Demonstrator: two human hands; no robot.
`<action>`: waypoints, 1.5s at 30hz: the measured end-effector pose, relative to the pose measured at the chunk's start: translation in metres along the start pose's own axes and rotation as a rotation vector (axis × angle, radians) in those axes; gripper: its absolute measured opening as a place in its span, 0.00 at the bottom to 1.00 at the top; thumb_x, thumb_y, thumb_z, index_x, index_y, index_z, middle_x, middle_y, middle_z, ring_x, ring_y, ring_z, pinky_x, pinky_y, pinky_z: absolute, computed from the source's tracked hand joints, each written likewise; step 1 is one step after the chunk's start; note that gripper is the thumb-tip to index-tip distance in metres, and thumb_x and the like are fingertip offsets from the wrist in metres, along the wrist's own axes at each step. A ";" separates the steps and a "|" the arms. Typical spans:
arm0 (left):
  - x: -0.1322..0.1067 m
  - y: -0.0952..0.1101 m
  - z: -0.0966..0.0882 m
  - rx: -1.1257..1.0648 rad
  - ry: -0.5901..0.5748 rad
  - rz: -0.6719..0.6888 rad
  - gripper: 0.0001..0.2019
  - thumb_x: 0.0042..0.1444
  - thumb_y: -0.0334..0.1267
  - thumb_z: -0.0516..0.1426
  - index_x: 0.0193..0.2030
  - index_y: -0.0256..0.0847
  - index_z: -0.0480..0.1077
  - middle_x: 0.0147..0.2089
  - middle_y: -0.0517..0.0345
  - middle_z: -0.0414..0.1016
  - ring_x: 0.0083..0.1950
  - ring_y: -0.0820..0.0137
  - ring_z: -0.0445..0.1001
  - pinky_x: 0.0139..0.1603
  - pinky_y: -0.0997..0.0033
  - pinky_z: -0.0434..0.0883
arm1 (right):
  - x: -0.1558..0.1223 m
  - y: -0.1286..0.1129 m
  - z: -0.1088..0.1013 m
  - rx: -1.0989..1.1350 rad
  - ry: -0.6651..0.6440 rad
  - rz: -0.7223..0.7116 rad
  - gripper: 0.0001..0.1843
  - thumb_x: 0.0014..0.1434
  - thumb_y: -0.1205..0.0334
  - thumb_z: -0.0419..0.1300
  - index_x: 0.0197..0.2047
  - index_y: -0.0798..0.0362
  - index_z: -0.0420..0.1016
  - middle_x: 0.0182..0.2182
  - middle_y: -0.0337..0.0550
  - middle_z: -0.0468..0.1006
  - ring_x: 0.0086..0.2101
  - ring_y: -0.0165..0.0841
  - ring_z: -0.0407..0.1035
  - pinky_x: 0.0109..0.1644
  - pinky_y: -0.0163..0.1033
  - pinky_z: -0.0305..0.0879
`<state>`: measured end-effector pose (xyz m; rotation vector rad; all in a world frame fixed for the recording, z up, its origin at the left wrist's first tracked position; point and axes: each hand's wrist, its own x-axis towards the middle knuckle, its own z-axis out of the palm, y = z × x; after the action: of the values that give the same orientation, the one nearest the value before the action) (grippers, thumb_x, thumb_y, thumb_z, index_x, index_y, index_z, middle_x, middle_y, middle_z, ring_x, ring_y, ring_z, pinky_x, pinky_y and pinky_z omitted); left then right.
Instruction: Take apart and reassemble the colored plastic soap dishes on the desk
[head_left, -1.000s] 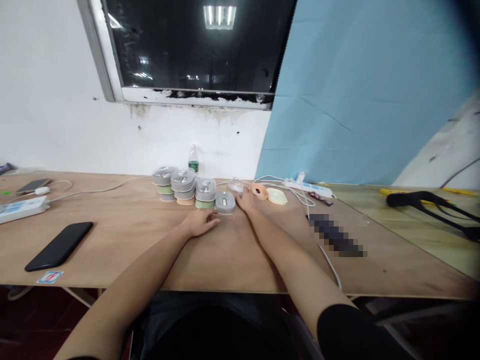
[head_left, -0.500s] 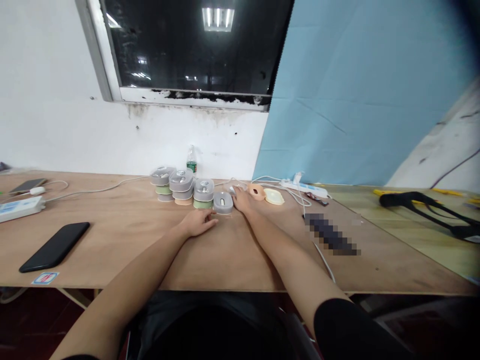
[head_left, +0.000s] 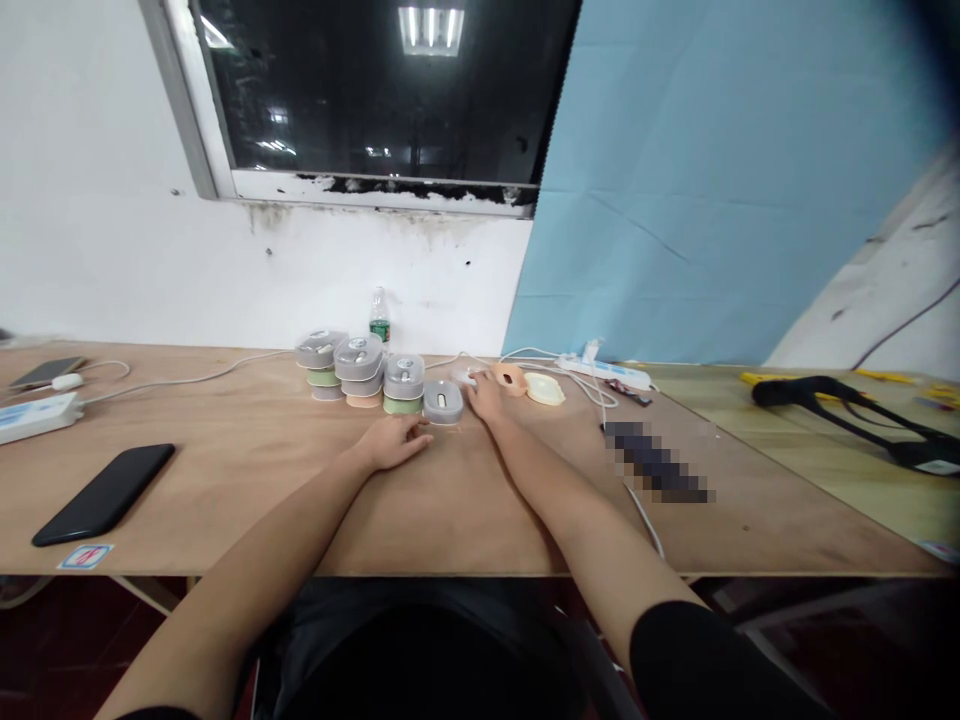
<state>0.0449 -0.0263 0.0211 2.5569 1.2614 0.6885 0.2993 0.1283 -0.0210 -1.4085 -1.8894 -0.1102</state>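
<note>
My left hand (head_left: 394,443) lies on the table in front of the grey and green boxes, holding nothing, its thumb stretched out and its fingers partly bent. Just beyond it stands a single grey box (head_left: 443,402) with a clear top and a small pale piece on it. My right hand (head_left: 487,396) reaches past that box, its fingers curled down on a clear plastic piece (head_left: 465,374); the fingertips are partly hidden. Right of this hand lie an orange part (head_left: 511,379) with a dark hole and a cream-coloured part (head_left: 545,389).
Stacked lidded boxes (head_left: 359,366) stand left of the single box, with a bottle (head_left: 379,318) behind. A black phone (head_left: 105,494) and a power strip (head_left: 39,418) lie left. Another power strip (head_left: 611,373), cables and a blurred-out dark object (head_left: 656,460) are right.
The whole view has shifted slightly. My right fingers have moved a little at the clear plastic piece; my left hand stays in place on the table.
</note>
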 end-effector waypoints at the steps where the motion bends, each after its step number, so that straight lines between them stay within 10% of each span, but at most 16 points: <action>1: 0.000 0.000 0.000 0.001 0.001 -0.001 0.20 0.60 0.50 0.51 0.53 0.41 0.69 0.38 0.56 0.78 0.38 0.65 0.75 0.37 0.69 0.67 | 0.000 0.001 0.000 0.011 0.002 -0.022 0.17 0.57 0.69 0.53 0.49 0.59 0.72 0.47 0.53 0.71 0.50 0.40 0.64 0.56 0.43 0.59; 11: 0.000 -0.001 0.001 -0.004 -0.001 -0.001 0.20 0.60 0.50 0.51 0.53 0.41 0.69 0.39 0.56 0.78 0.38 0.65 0.75 0.38 0.68 0.68 | -0.001 -0.006 -0.003 -0.067 -0.092 0.026 0.23 0.59 0.75 0.47 0.55 0.63 0.71 0.52 0.58 0.70 0.54 0.40 0.63 0.60 0.42 0.56; 22: -0.001 0.002 -0.003 -0.016 -0.005 0.011 0.21 0.61 0.50 0.51 0.54 0.41 0.68 0.39 0.56 0.78 0.37 0.66 0.75 0.37 0.68 0.67 | -0.023 -0.036 -0.036 0.103 0.079 -0.108 0.20 0.65 0.59 0.48 0.54 0.56 0.70 0.50 0.52 0.73 0.53 0.41 0.64 0.59 0.46 0.58; 31: -0.001 -0.001 -0.001 -0.032 -0.005 -0.003 0.22 0.61 0.51 0.50 0.56 0.42 0.67 0.40 0.56 0.78 0.38 0.66 0.75 0.38 0.69 0.68 | -0.035 -0.069 -0.038 0.081 -0.252 -0.313 0.33 0.55 0.44 0.62 0.58 0.54 0.68 0.54 0.52 0.72 0.54 0.42 0.64 0.58 0.45 0.57; 35: -0.001 -0.002 -0.001 -0.033 0.002 -0.012 0.22 0.60 0.51 0.51 0.56 0.41 0.66 0.42 0.54 0.78 0.39 0.65 0.75 0.39 0.68 0.68 | -0.034 -0.075 -0.042 0.007 -0.312 -0.306 0.17 0.60 0.51 0.58 0.44 0.54 0.77 0.42 0.48 0.79 0.44 0.38 0.69 0.51 0.40 0.59; 45: -0.002 0.002 0.004 0.044 0.022 0.054 0.33 0.60 0.52 0.51 0.69 0.43 0.49 0.53 0.49 0.70 0.45 0.64 0.72 0.45 0.66 0.68 | -0.047 -0.092 -0.060 0.063 0.036 -0.148 0.21 0.66 0.50 0.46 0.38 0.53 0.74 0.34 0.47 0.77 0.39 0.36 0.68 0.46 0.37 0.59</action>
<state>0.0470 -0.0296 0.0183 2.6353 1.2316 0.7091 0.2572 0.0270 0.0253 -1.2166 -1.9484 -0.1453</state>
